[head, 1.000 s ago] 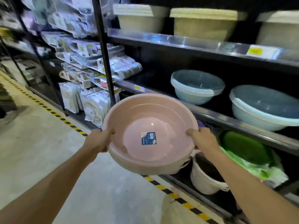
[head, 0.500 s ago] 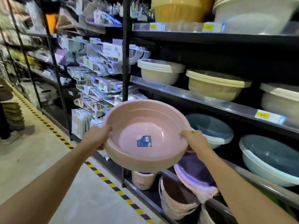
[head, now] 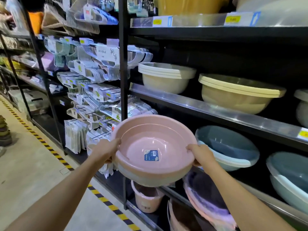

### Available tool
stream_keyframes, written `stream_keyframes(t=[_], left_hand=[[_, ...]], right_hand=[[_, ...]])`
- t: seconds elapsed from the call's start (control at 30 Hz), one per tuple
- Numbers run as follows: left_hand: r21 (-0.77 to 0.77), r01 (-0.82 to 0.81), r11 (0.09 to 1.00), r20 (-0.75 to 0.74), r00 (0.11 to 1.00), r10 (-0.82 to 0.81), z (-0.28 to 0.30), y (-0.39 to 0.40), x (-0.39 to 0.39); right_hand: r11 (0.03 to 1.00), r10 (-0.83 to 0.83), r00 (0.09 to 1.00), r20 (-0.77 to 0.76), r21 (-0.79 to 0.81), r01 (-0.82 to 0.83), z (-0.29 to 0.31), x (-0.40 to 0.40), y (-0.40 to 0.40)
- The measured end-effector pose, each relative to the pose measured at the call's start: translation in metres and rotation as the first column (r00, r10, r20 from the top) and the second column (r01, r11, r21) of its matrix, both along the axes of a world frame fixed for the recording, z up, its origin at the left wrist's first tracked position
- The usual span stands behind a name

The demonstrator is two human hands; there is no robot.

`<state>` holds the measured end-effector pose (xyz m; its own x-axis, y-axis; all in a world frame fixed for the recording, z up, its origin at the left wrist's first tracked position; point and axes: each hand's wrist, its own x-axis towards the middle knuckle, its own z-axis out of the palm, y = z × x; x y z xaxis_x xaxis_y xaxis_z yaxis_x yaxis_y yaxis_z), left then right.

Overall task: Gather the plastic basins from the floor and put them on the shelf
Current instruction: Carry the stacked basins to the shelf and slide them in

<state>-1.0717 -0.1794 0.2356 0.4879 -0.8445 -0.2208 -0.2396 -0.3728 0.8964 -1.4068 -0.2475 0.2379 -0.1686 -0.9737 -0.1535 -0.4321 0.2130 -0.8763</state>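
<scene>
I hold a pink plastic basin (head: 150,144) with a blue sticker in its bottom, stacked in a pale grey-green one beneath it. My left hand (head: 106,150) grips the rim on the left side, and my right hand (head: 199,155) grips the rim on the right. The basin is tilted towards me, in front of the black shelf unit (head: 216,112), level with the shelf of blue-grey basins (head: 228,147). Cream and beige basins (head: 238,92) sit one shelf higher.
A black upright post (head: 123,64) divides the basin shelves from racks of packaged hangers (head: 93,77) on the left. Pink buckets (head: 145,199) and purple-pink basins (head: 208,195) fill the lowest shelf. Yellow-black tape (head: 55,154) runs along the floor beside the shelving.
The view has tilted upward, revealing higher shelves. The pink basin stays in both hands and now sits beside the blue-grey basins rather than below them.
</scene>
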Motion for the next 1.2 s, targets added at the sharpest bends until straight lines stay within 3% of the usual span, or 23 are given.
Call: stream_keyframes(t=[0.37,0.63,0.83,1.07,1.2], left_hand=[[0.0,0.008,1.0,0.007,1.0,-0.008,-0.008,-0.16,0.005],[0.019,0.119,0.993,0.044,0.992,-0.12,-0.03,-0.264,0.032],[-0.004,0.253,0.967,0.097,0.963,-0.252,-0.045,-0.334,0.034],[0.0,0.392,0.92,0.048,0.919,-0.392,-0.054,-0.399,0.026],[0.028,0.394,0.918,0.049,0.917,-0.395,-0.062,-0.431,0.022]], right_hand=[[0.998,-0.063,0.997,-0.038,0.016,0.064,-0.007,0.007,-0.124],[0.978,-0.193,0.98,-0.041,0.066,0.196,-0.026,0.026,-0.168],[0.923,-0.365,0.929,-0.064,0.107,0.37,-0.029,0.04,-0.195],[0.839,-0.467,0.859,-0.209,0.2,0.505,-0.04,0.043,-0.232],[0.779,-0.555,0.825,-0.106,0.281,0.561,-0.047,0.043,-0.244]])
